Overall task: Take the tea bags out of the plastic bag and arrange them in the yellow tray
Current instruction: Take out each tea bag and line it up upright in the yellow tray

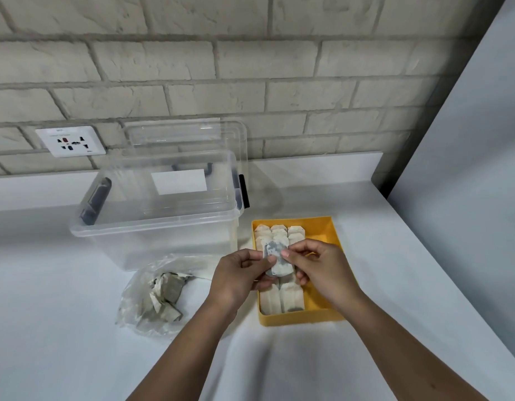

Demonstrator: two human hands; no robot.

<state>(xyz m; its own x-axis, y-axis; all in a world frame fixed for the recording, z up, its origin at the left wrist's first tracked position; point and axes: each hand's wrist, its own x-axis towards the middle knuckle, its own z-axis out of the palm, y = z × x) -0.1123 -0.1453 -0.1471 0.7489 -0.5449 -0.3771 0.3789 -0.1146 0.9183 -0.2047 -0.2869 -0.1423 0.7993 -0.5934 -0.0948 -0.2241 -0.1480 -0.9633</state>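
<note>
A yellow tray (323,227) sits on the white counter with several tea bags (291,299) laid in rows along its left side. Above the tray, my left hand (239,279) and my right hand (320,267) both pinch one tea bag (279,263), holding it flat between thumbs and fingers. Left of the tray lies a crumpled clear plastic bag (140,290) with several more tea bags (166,296) inside.
A clear plastic storage box (152,227) with dark latches stands behind the plastic bag, its lid leaning against the brick wall. A wall socket (71,141) is at the left. A white panel (467,140) rises at the right edge of the counter.
</note>
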